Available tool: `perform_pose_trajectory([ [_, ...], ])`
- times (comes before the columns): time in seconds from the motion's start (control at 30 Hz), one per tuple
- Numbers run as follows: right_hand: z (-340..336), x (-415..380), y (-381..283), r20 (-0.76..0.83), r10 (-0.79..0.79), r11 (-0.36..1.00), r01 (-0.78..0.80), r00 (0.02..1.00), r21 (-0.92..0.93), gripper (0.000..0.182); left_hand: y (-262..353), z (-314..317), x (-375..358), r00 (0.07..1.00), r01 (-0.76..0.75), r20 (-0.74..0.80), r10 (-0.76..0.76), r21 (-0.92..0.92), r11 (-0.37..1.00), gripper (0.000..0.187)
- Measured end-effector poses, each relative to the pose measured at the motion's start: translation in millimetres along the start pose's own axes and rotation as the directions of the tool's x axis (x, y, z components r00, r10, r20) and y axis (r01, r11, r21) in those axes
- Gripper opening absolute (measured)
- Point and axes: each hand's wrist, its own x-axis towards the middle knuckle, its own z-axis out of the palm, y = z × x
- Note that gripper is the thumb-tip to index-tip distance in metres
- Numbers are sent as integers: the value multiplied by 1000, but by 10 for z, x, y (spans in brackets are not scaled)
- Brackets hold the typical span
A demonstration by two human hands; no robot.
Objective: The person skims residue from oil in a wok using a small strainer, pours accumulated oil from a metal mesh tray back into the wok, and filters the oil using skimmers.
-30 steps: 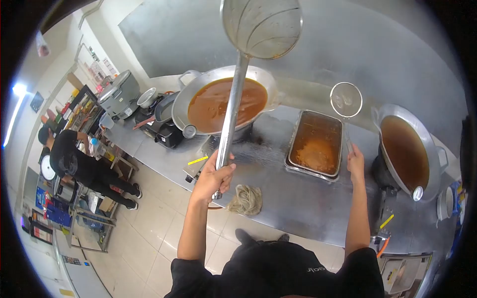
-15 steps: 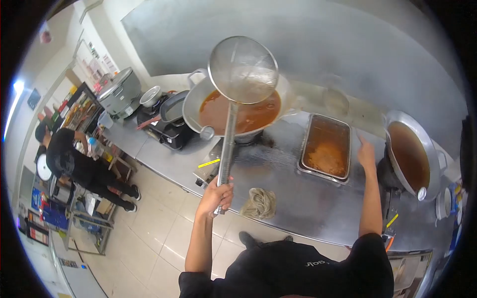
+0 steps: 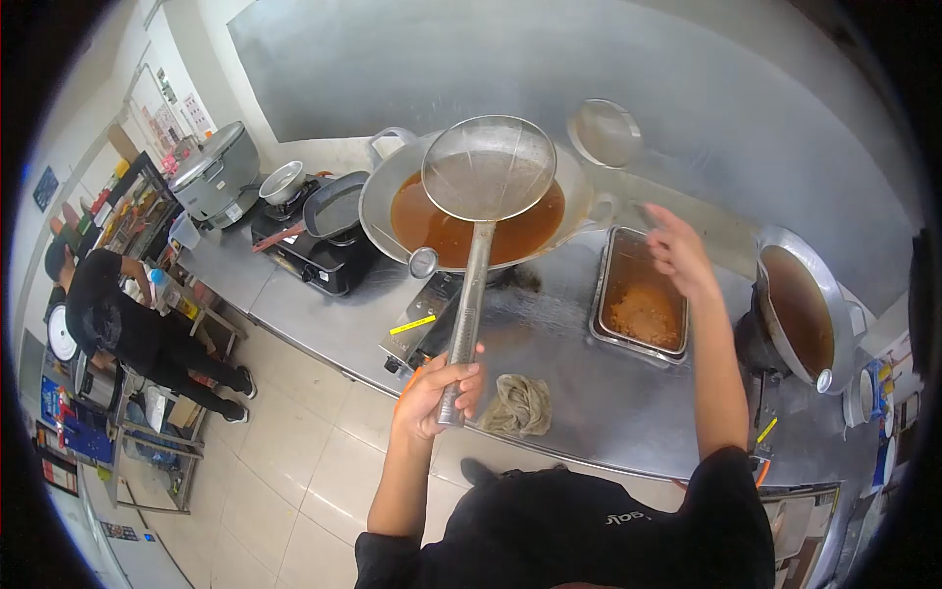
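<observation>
My left hand [image 3: 438,395] grips the handle of a large round mesh strainer [image 3: 491,169], its bowl raised over a wide wok [image 3: 381,201] of brown oil. To the right, my right hand [image 3: 679,253] is closed, fingers bent, above the far right corner of a rectangular metal tray [image 3: 601,329]. A smaller round strainer [image 3: 604,133] is up against the grey wall, in line with that hand; its handle is blurred, but it appears held there. Brown liquid with pale orange crumbs fills the tray. A crumpled cloth [image 3: 518,404] lies near the counter's front edge.
A second wok [image 3: 800,309] of brown liquid stands at right. Left on the steel counter [image 3: 324,329] are a square pan [image 3: 336,208] on a portable stove and a big rice cooker [image 3: 214,177]. Another person [image 3: 118,309] bends over shelves at far left.
My right hand has risen and moved left toward the tray, with the smaller strainer moving up and left too. The large strainer has come slightly lower and right. The view has shifted a little.
</observation>
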Motion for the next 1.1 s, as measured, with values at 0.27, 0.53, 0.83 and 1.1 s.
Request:
perform_pose_trajectory([
  [0.27, 1335, 448, 182, 329, 192, 981, -191, 925, -35, 54, 243, 142, 53, 1000, 9, 14, -9, -14, 1000, 39],
  [0.53, 1805, 400, 204, 412, 266, 839, 1, 871, -544, 52, 324, 169, 148, 995, -97, 34, 98, -32, 995, 61],
  [0.83, 868, -480, 293, 860, 92, 809, 466, 502, -358, 40, -197, -403, 304, 991, -129, -48, 124, -141, 982, 61],
  [1.1, -865, -1197, 1506, 271, 390, 770, -150, 880, -620, 32, -1211, -742, 769, 927, 250, -350, -136, 306, 919, 30],
])
